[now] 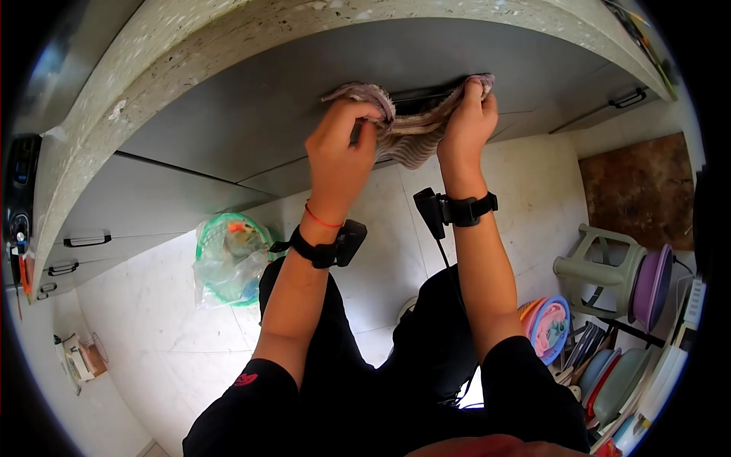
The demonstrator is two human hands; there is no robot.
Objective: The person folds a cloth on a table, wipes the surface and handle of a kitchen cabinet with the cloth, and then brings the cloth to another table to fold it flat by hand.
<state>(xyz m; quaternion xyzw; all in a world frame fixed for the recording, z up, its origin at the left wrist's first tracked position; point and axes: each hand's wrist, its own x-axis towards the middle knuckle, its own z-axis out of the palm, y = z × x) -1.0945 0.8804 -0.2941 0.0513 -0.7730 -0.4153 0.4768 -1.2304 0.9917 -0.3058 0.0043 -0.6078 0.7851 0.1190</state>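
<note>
A striped, greyish-pink cloth (413,143) hangs in a sagging curve between my two hands, in front of the grey cabinet front (251,91). My left hand (340,143) is closed on its left end, where a folded edge flops over the fingers. At the right end, my right hand (467,128) pinches a corner between thumb and fingers, slightly higher than the left. Just behind the cloth is a dark handle (426,97) on the cabinet, partly covered by it. Whether the cloth touches the handle, I cannot tell.
A speckled stone countertop (228,47) curves above the cabinet. On the floor stands a green bin with a plastic bag (232,263) at the left. To the right are a stool (601,266), a purple basin (652,288), a blue basket (548,331) and a brown board (640,190).
</note>
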